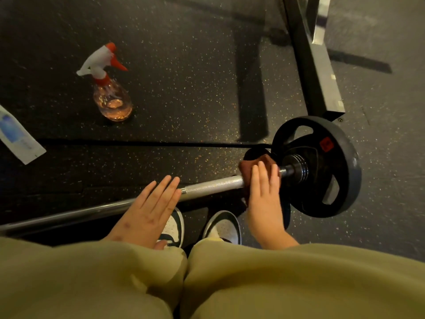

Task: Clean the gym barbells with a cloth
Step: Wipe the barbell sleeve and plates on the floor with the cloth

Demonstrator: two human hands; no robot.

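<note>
Single view, head-worn, wide-angle. Lens points steeply down past the wearer's knees onto the speckled floor. Barbell crosses mid-frame, close, within arm's reach. Rack base lies farther off, upper right. Frame edges bow.

Cloth on barbell, beside plate

Olive-khaki trousers (loose, creased) above white sneakers with dark trim; bare forearms.
</note>
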